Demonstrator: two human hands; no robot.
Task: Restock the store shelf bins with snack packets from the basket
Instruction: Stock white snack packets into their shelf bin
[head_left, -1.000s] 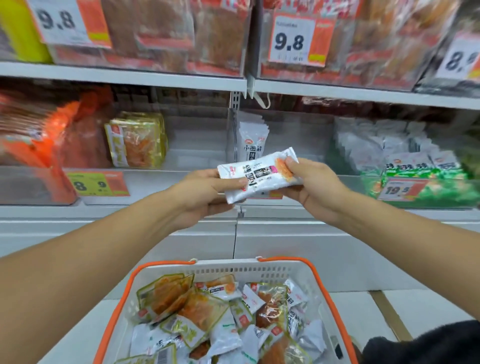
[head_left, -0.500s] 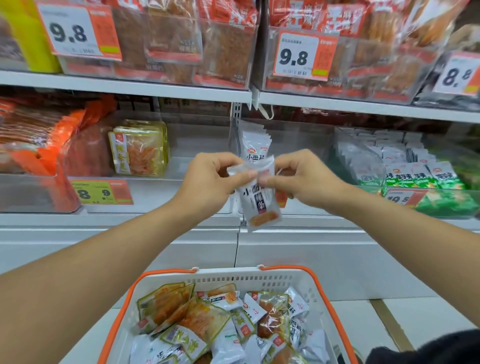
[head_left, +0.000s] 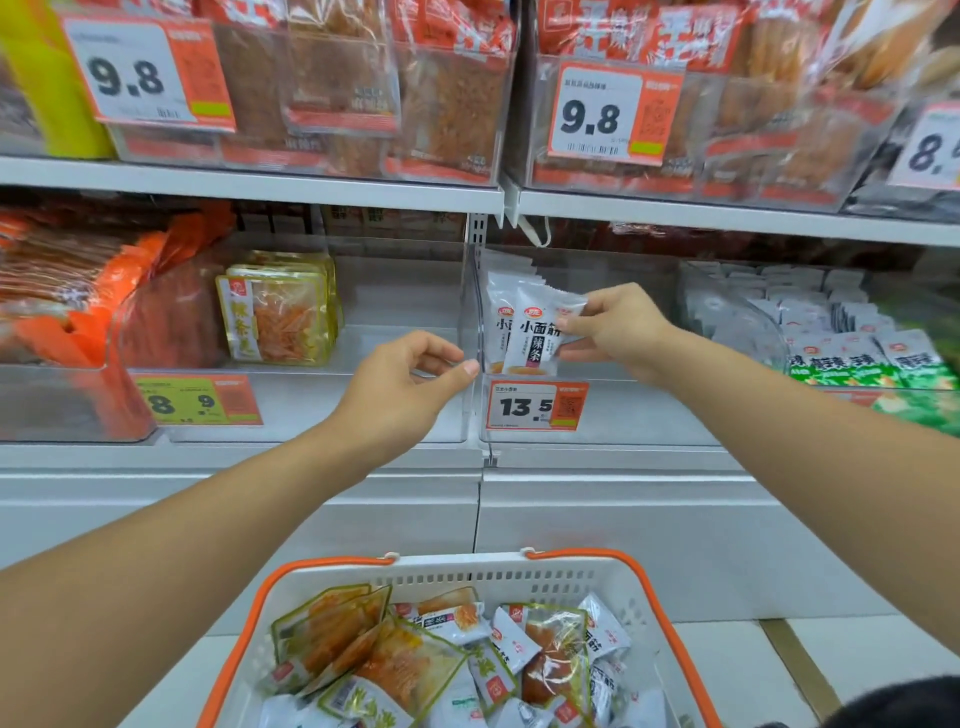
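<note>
A: Far left?

B: Orange packs (head_left: 62, 291) piled in a clear bin on the middle shelf. Next along, yellow packets (head_left: 278, 309) stand upright in their own bin, above an 8.9 tag (head_left: 195, 400).

A: And the left hand?

B: The left hand (head_left: 410, 387) is near the divider between the bins, just left of the 13.5 tag (head_left: 535, 405). Thumb and fingers are loosely curled with a gap between them, and nothing is in it. It looks close to the bin's front edge, but I cannot tell whether it touches.

A: Where is the packet?

B: The white packet (head_left: 532, 338) is upright at the left end of the clear bin (head_left: 623, 415), set against another white one behind it. The right hand (head_left: 613, 325) pinches its upper right corner between thumb and fingers.

A: Further right?

B: White and green packets (head_left: 852, 343) fill the next bin.

A: Below?

B: The basket (head_left: 498, 574), white with orange rim, sits low in the middle, holding mixed white and yellow packets.
</note>
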